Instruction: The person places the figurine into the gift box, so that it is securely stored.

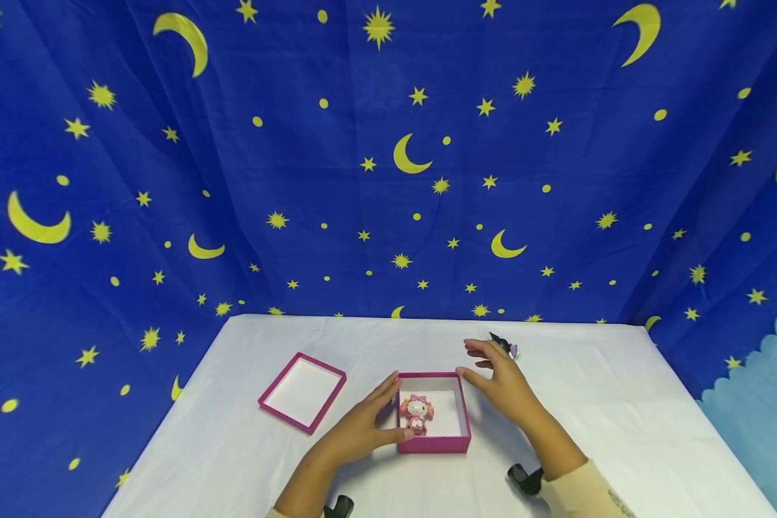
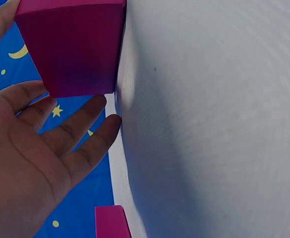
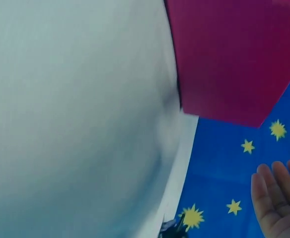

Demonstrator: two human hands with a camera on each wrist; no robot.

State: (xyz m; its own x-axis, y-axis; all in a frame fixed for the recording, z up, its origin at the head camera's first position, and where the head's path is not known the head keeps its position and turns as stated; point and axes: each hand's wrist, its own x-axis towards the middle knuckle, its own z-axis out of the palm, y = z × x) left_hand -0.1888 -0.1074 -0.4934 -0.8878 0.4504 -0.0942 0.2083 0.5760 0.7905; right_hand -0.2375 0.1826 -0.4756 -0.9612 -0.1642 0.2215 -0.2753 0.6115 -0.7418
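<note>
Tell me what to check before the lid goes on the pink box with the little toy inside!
1. Toy sits inside the box: ok.
2. Toy upright, below the rim: cannot tell.
3. Lid lies open side up on the table, left of the box: ok.
4. Left hand open beside the box: ok.
5. Right hand open, holding nothing: ok.
6. Small dark thing behind the right hand stays clear of the box: ok.

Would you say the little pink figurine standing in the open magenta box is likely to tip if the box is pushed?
Probably: the figurine stands upright, loose, with a big head. The box looks light and rigid, so it would likely slide easily on the smooth white table.
</note>
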